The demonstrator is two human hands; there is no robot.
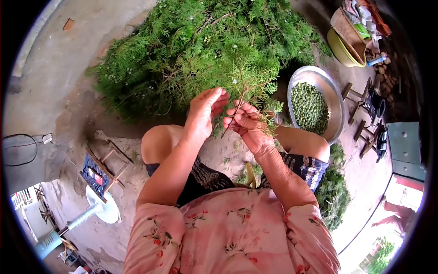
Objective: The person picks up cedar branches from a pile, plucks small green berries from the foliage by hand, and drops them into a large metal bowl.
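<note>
My right hand (252,127) pinches the woody stem of a green conifer sprig (247,81), its flat feathery leaves fanning upward and to the right. Close to the stem on the left, my left hand (204,113) is cupped with fingers loosely bent; I see nothing held in it, though its palm is partly hidden. Beyond both hands lies a large heap of cut conifer branches (169,59), dotted with small pale green cones. To the right, a wide metal basin (336,91) holds many small round green cones (309,107).
A yellow tub (340,48) with a woven basket (347,31) stands at the upper right. Small stools (365,134) are at the right; another stool (98,176) and a standing fan (102,208) are at the left. More cut greenery (332,194) lies beside my right leg.
</note>
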